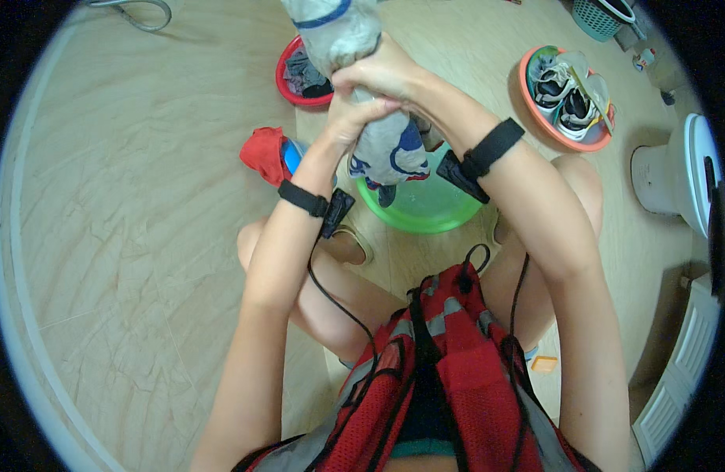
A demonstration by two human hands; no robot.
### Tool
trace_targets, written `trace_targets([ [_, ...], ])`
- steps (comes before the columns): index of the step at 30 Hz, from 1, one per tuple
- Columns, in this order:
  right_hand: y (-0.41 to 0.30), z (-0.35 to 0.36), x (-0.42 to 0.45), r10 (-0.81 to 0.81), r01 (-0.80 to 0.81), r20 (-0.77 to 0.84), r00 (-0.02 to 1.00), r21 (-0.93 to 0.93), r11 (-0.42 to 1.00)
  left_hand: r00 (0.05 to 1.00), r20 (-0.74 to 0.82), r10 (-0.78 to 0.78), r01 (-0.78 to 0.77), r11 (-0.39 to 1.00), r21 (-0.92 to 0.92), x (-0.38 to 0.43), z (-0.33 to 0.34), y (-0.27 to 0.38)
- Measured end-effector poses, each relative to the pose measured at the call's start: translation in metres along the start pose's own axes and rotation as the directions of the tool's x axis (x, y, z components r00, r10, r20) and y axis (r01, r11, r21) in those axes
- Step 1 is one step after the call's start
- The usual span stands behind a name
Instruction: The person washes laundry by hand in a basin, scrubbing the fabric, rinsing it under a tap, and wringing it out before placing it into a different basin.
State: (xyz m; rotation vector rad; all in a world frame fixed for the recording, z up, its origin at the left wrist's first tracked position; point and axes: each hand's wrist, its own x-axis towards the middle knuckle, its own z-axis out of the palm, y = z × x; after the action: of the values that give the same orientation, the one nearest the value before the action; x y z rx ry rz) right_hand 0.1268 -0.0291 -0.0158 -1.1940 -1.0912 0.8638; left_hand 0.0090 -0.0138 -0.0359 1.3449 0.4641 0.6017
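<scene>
A wet-looking white cloth with blue patterns [392,144] is squeezed in both my hands at the top centre. My left hand [357,115] grips it just below my right hand [386,74], the two touching. One part of the cloth bulges above my hands; the other hangs over a green plastic basin [424,203] that stands on the floor between my feet. Dark pieces hang beside the cloth's lower end. My palms and the gripped middle of the cloth are partly hidden.
A red basin [306,101] holds dark clothes. Beside a blue container [292,156] is a red cloth [265,154]. An orange basin [530,106] holds sneakers [576,112]. At right are a toilet [660,177], a teal basket [598,20] and an orange soap-like block [544,364].
</scene>
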Motion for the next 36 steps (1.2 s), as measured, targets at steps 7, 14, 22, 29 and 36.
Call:
trace_targets([
  [7, -0.006, -0.004, 0.004, -0.045, 0.064, 0.074, 0.996, -0.276, 0.959, 0.980, 0.080, -0.183, 0.179, 0.982, 0.061, 0.013, -0.004, -0.003],
  [14, -0.012, -0.007, 0.004, 0.120, -0.108, 0.017, 0.993, -0.329, 0.938, 0.942, 0.027, -0.335, 0.335, 0.942, -0.006, 0.009, 0.004, -0.004],
  [22, -0.027, -0.001, -0.010, -0.211, 0.247, 0.162, 0.964, -0.252, 0.936, 0.979, -0.202, -0.030, 0.011, 0.996, -0.092, 0.011, 0.000, -0.005],
  [29, 0.014, 0.001, -0.026, -0.010, 0.051, 0.452, 0.892, -0.079, 0.996, 0.883, -0.447, 0.143, -0.254, 0.946, -0.200, 0.012, -0.017, 0.014],
  [36, 0.028, 0.004, -0.021, 0.167, -0.138, 0.531, 0.830, -0.096, 0.986, 0.831, -0.549, 0.091, -0.102, 0.995, 0.010, 0.016, -0.012, 0.004],
])
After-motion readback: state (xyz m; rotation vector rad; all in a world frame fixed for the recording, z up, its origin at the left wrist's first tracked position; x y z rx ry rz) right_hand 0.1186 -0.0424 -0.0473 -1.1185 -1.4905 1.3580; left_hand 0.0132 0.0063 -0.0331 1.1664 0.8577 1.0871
